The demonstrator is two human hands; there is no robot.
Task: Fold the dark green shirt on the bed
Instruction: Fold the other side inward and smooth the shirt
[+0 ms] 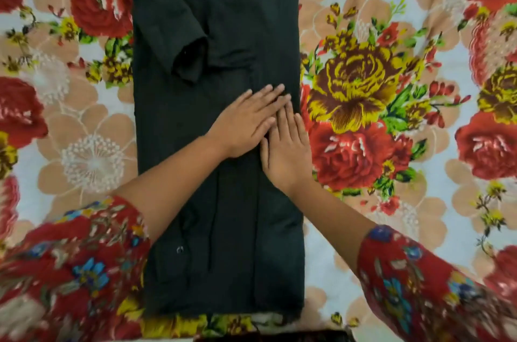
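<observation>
The dark green shirt (195, 196) lies on the bed as a long narrow strip, both sides folded inward, running from the top of the view to the near edge. One short sleeve (184, 56) lies folded across its upper left part. My left hand (249, 120) rests flat on the shirt's middle, fingers spread toward its right edge. Just beside it, my right hand (288, 148) also presses flat near the right edge, its fingertips touching the left hand. Neither hand grips any cloth.
The bed is covered by a floral sheet (391, 106) with red and yellow roses, showing on both sides of the shirt. My red patterned sleeves (84, 266) fill the lower corners. The bed's near edge runs along the bottom.
</observation>
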